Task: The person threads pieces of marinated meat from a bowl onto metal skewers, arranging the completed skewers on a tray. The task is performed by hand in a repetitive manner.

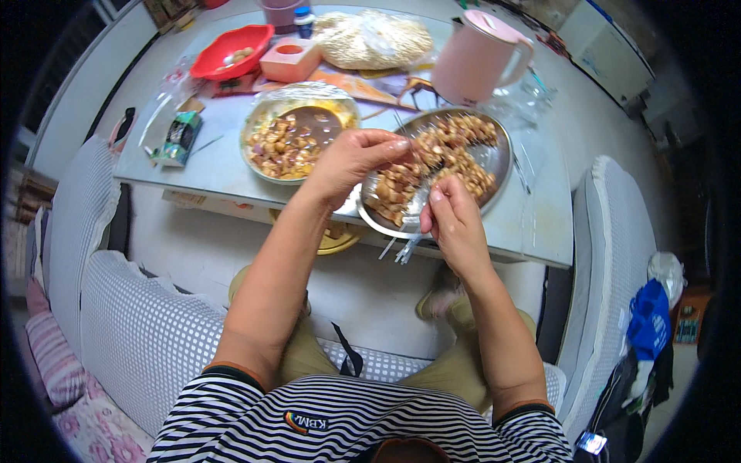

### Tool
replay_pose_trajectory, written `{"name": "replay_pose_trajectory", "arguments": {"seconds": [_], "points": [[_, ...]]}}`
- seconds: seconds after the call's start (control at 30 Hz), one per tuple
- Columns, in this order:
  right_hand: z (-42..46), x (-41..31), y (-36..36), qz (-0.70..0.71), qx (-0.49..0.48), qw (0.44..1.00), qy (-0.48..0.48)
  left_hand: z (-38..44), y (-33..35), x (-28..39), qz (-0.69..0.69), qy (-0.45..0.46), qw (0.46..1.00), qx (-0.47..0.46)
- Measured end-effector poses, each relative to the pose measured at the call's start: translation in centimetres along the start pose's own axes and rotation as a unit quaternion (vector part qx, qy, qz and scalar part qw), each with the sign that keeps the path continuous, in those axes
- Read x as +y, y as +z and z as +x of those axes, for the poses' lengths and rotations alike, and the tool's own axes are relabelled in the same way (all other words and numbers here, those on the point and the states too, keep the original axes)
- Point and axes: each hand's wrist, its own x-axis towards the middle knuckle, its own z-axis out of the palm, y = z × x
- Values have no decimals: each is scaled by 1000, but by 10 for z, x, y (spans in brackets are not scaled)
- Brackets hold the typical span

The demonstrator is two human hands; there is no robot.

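A round metal tray (502, 173) on the table holds skewers of diced meat (457, 136), with several bare skewer ends jutting over its near edge. My left hand (370, 153) is over the tray's left side, thumb and fingertips pinched together by a thin metal skewer (399, 121). Above the near part of the tray, my right hand (451, 214) has its thumb and fingers closed; whether a skewer lies between them cannot be made out. Left of the tray stands a bowl (248, 156) of diced, sauced meat (283, 144), with a dark dish tilted inside and foil on its far rim.
Behind are a pink electric kettle (474, 58), a large bag of pale food pieces (373, 40), a pink box (289, 58) and a red basin (231, 52) with eggs. A small green packet (180, 139) lies left. Loose skewers (524, 171) rest at right. Padded sofas flank the table.
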Motion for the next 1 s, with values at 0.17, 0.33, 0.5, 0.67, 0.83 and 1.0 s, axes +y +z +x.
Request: {"name": "replay_pose_trajectory", "arguments": {"seconds": [0.17,0.33,0.5,0.67,0.83,1.0], "points": [[12,-10,28,20,-32,999,14,-9,-25,0,17,50,997,56],[19,-16,49,47,-48,998,8,-17,-43,0,-8,74,994,82],[31,-13,69,73,-43,996,12,-22,-62,2,0,72,989,125],[47,-17,79,75,-47,996,28,-22,-80,1,-30,63,988,141],[61,-15,86,58,-84,995,11,-18,-96,-2,-67,47,986,146],[73,-13,77,52,-58,997,-12,-14,-107,8,-36,34,993,111]]}}
